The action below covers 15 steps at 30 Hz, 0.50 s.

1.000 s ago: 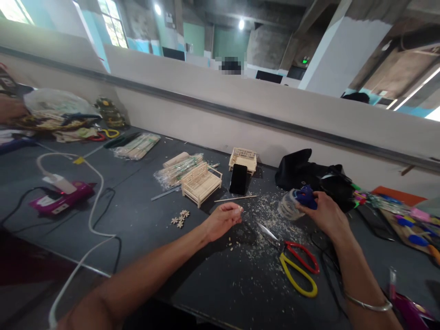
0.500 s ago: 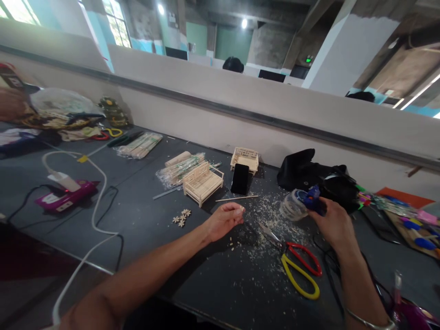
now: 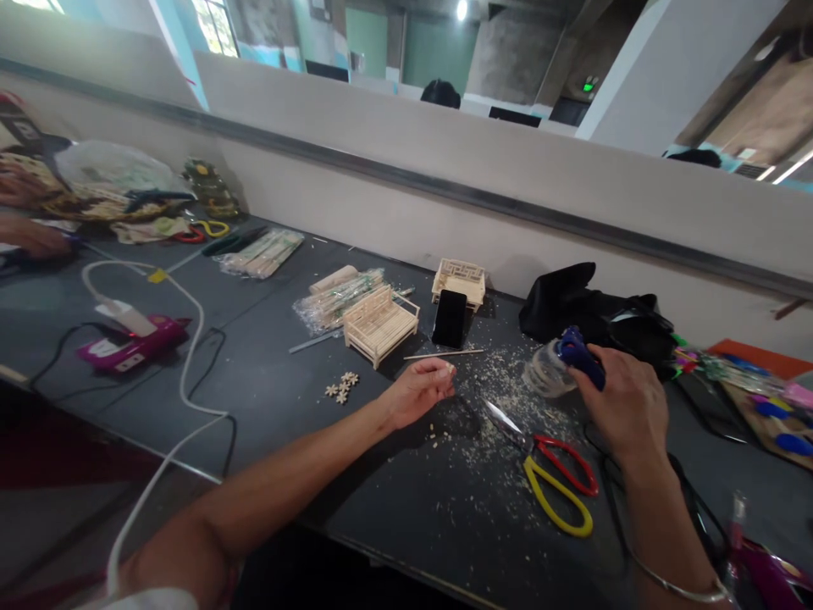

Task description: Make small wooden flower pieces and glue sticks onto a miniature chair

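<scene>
Between thumb and fingers of my left hand (image 3: 419, 392) is pinched a tiny pale wooden piece (image 3: 450, 370). My right hand (image 3: 628, 407) is closed round a blue glue gun (image 3: 581, 357), its front end at a clear plastic jar (image 3: 544, 370). Scissors (image 3: 533, 453) with one red and one yellow handle lie between the hands, blades partly apart. Beyond my left hand stand a small wooden bench (image 3: 381, 326) and a thin stick (image 3: 445, 354). Several small flower-shaped wooden pieces (image 3: 343, 387) lie left of that hand.
A phone (image 3: 450, 318) leans near a second small wooden bench (image 3: 461, 280). Wrapped stick bundles (image 3: 336, 301), a black bag (image 3: 597, 313) and a purple power strip (image 3: 133, 343) with a white cable surround the work. Wood crumbs litter the table (image 3: 406, 517). Another person's hand (image 3: 35, 235) is at far left.
The camera view has tilted down a little. My right hand has turned slightly with the glue gun, still by the jar. My left hand keeps its pinch.
</scene>
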Tool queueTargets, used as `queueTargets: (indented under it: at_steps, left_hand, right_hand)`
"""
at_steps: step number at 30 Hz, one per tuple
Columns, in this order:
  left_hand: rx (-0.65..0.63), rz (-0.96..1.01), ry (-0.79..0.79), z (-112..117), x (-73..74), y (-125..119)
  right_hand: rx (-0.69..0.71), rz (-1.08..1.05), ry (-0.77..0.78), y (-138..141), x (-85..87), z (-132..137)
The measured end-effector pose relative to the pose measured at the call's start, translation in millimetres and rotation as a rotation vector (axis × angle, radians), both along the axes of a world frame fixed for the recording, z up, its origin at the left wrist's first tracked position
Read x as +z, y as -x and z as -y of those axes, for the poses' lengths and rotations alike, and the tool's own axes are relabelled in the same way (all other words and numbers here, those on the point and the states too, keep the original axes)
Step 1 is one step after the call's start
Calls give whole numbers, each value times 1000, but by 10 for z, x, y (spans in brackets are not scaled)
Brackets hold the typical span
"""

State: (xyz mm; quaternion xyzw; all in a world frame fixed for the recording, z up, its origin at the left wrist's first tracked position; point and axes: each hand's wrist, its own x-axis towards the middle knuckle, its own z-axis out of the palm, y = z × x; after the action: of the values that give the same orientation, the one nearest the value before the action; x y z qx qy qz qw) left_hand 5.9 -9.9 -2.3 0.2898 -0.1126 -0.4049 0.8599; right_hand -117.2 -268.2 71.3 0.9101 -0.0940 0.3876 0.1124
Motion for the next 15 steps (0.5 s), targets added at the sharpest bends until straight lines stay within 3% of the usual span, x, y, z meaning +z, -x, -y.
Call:
queueTargets:
  at_steps: [3,6,11,15]
  left_hand:
    - [17,-16,-1,5,1,-10]
    - [37,-16,-3,3,1,-15]
    - [62,-18,-10,-12,11,-25]
    - [80,-13,-2,-11,20,-36]
  right_hand:
    - [145,72,-10,66,44,-293]
    - [346,39,-167,91,-32,-711]
    - [602,-278,-393,-3,-446,-1303]
    - [610,-408,-328,-130,-736,-1411]
